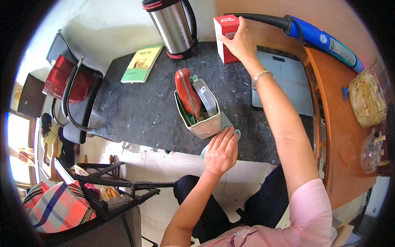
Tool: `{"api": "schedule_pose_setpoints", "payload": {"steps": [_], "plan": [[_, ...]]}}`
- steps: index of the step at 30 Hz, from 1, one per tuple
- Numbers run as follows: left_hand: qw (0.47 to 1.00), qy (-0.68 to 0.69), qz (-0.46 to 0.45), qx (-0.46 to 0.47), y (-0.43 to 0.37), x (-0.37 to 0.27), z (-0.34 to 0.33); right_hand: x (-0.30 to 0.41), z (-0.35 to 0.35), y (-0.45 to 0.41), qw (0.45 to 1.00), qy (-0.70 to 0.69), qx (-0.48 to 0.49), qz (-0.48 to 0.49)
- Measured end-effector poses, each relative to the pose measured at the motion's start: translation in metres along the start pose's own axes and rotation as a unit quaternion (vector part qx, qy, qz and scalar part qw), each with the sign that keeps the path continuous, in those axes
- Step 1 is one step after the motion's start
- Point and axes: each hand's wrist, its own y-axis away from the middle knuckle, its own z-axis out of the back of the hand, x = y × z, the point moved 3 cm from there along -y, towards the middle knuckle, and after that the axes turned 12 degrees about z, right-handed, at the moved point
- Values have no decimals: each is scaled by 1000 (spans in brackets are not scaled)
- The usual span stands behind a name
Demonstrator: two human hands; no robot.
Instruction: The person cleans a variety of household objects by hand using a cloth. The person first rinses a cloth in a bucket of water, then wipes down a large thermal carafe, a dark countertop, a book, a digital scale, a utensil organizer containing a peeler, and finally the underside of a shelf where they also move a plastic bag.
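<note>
My right hand [242, 41] reaches to the back of the dark table [148, 114] and grips a red and white carton [226, 51], thumb on its white side and fingers at its far edge. Near the front edge, my left hand [220, 151] presses on a folded grey-green cloth [227, 122], parts of which stick out around the fingers. Just beyond it stands an off-white open container [205, 128]. Inside are a red zipped case [186, 92], a translucent grey plastic piece [206, 97] and something green, mostly hidden.
A steel thermos jug [172, 29] and a yellow-green book [142, 63] are at the back left. A flat grey-blue panel [284, 83] lies under my right forearm. Chairs [81, 108] stand left; an orange-brown wooden surface [342, 129] borders the right. Another person [52, 139] is far left.
</note>
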Motion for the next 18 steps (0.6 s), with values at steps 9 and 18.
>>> {"api": "schedule_pose_setpoints", "payload": {"steps": [9, 18], "plan": [[1000, 3, -11, -8, -4, 1, 4, -46, 112, 165, 970, 103, 219, -19], [1000, 1, -16, 3, -1, -2, 4, -50, 117, 180, 949, 165, 254, 85]]}}
